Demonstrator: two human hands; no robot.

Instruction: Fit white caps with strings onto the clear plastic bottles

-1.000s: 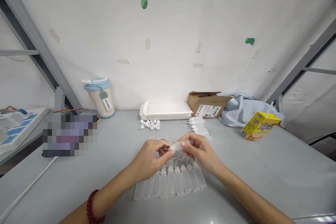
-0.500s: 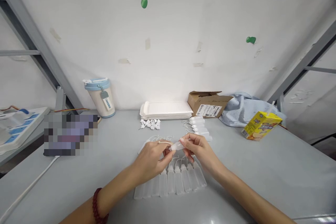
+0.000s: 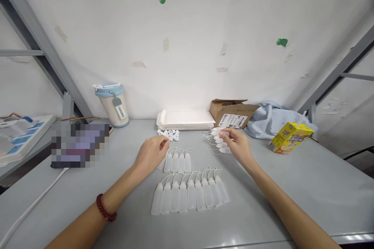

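Observation:
My right hand [image 3: 239,146] is over the small group at the back right, with thumb and fingers pinched on a small translucent squeeze bottle [image 3: 216,131]. Below that bottle lie several similar bottles [image 3: 223,150] with thin cap straps pointing left. My left hand [image 3: 152,151] is curled just in front of a pile of small white caps [image 3: 174,136]; whether its fingertips hold anything is hidden. Several strapped bottles [image 3: 175,163] lie in a short row beside it. Nearer me is a longer row of the same bottles [image 3: 191,196], lying side by side.
Behind the caps is a stack of flat white trays [image 3: 187,118], next to an open cardboard box [image 3: 230,114]. A tumbler [image 3: 112,105] and a blurred phone [image 3: 82,146] stand left. On the right are blue cloth [image 3: 267,118] and a yellow drink carton [image 3: 289,138].
My hands have parted from the bottle they held together in the middle. The right one has moved back and right to the small bottle group, the left one back-left toward the caps.

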